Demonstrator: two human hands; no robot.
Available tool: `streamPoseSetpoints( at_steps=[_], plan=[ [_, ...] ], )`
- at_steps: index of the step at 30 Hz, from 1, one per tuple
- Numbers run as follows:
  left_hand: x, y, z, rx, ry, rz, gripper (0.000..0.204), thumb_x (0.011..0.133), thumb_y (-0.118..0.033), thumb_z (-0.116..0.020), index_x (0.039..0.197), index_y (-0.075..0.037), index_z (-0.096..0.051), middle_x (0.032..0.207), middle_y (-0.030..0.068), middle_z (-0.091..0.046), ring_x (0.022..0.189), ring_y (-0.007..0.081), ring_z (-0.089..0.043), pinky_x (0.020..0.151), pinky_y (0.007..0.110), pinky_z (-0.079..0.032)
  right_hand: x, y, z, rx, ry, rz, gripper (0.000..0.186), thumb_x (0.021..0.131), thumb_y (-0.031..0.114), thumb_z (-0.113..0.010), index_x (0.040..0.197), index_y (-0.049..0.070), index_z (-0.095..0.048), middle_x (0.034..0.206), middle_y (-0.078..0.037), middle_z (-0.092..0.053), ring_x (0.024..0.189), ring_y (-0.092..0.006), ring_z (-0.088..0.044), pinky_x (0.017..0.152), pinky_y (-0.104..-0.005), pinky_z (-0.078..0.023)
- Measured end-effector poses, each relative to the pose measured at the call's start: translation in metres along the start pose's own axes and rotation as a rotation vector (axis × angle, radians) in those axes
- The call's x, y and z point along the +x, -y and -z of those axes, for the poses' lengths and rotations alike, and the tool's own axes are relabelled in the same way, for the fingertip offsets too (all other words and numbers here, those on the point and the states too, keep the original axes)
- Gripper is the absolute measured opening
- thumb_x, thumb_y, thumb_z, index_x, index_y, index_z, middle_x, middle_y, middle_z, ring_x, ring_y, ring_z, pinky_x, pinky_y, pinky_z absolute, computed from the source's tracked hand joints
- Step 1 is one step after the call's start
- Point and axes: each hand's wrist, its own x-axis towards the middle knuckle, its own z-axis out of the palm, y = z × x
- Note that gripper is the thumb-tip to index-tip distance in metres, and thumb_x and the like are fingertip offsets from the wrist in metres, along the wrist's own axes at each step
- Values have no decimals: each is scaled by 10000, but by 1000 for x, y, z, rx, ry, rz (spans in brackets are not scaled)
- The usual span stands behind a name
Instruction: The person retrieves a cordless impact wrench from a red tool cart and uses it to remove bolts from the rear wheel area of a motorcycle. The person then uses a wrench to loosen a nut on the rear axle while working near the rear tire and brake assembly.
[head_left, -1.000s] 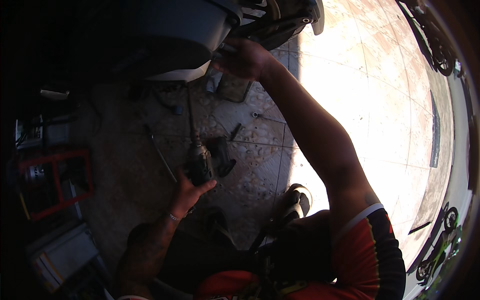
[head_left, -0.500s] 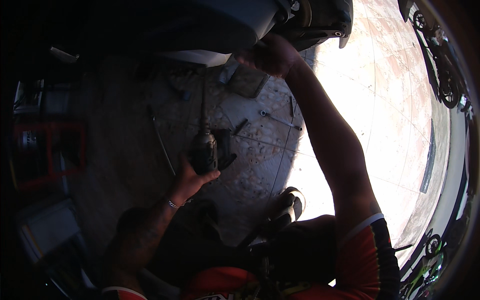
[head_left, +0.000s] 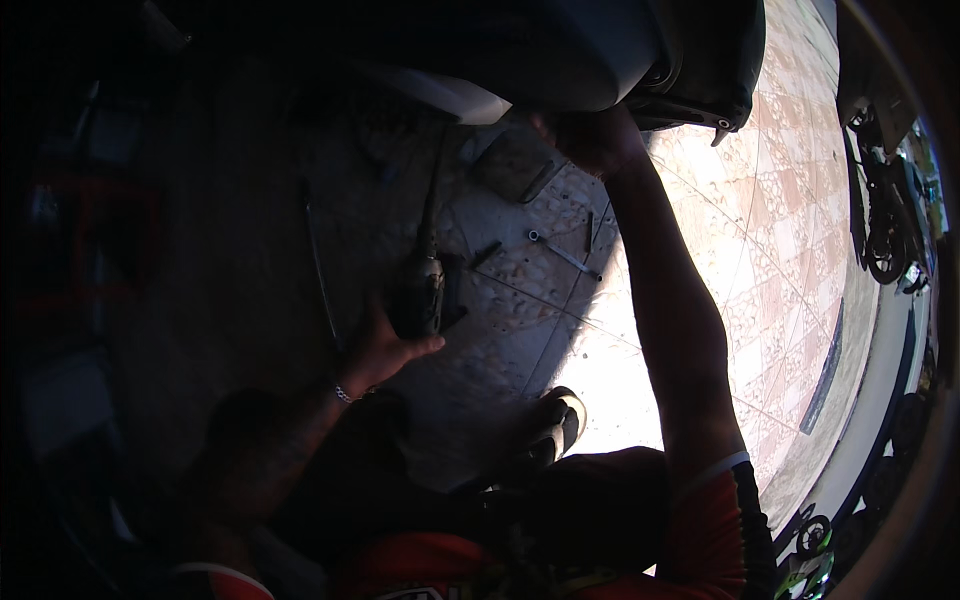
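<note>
The left hand [head_left: 385, 350] holds the back of the driver [head_left: 425, 295], thumb laid across its near end; the other fingers sink into shade, so I cannot tell how tightly they close. The driver sits over the floor [head_left: 520, 345], left of the tile edge where the wrench [head_left: 565, 255] lies, its long bar [head_left: 432, 205] pointing up toward the pale panel [head_left: 455, 98] of the bike [head_left: 570, 50].

The bar could slip or tilt off whatever it meets, I judge — it is long, and one hand steadies the far end from behind. A sudden twist might wrench that wrist, since the hand seems to be behind the body rather than round the grip. The right hand [head_left: 600, 145], tucked against the bike's underside, could get pinched or scraped if something there shifts.

Much is hard to make out: the bar's tip is lost in darkness below the panel, and the right fingers are too dim and covered to call open or closed. The bike's upper part is cut off by the top edge.
</note>
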Motion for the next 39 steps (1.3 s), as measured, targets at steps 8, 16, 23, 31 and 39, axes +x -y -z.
streamPoseSetpoints(
  at_steps=[8,16,23,31,39],
  plan=[
    [1,-4,3,47,16,17,1112,696,-265,-949,1473,64,-224,1443,224,-455,1362,321,-464,1133,427,-395,2,0,0,191,87,-32,407,1102,300,-431,1353,-11,-505,1309,-184,-608,1183,-336,-629,988,-480,-576],
    [4,-4,3,32,11,-10,1124,667,-280,-962,1458,65,-243,1420,215,-480,1341,304,-489,1124,423,-411,-5,-4,-4,144,-54,39,315,1088,203,-460,1301,-18,-533,1255,-199,-618,1129,-303,-656,974,-444,-596],
    [4,-4,4,35,8,22,1092,641,-298,-971,1424,62,-301,1371,210,-515,1289,295,-528,1081,425,-446,-1,-6,-2,77,-1,62,272,1095,176,-436,1258,-15,-541,1204,-163,-647,1086,-277,-684,924,-420,-627],
    [4,-8,2,25,-2,4,1078,660,-252,-966,1435,55,-283,1381,188,-507,1302,289,-511,1103,417,-421,3,-8,-8,23,-324,156,296,1109,210,-402,1257,1,-551,1199,-151,-647,1086,-274,-680,935,-401,-617],
    [7,-8,4,38,44,-27,1101,662,-249,-967,1452,48,-259,1396,179,-495,1316,286,-497,1121,417,-402,-5,-5,-4,-97,-146,101,282,1066,237,-525,1231,16,-587,1200,-138,-665,1076,-251,-692,890,-380,-627]
  ],
)
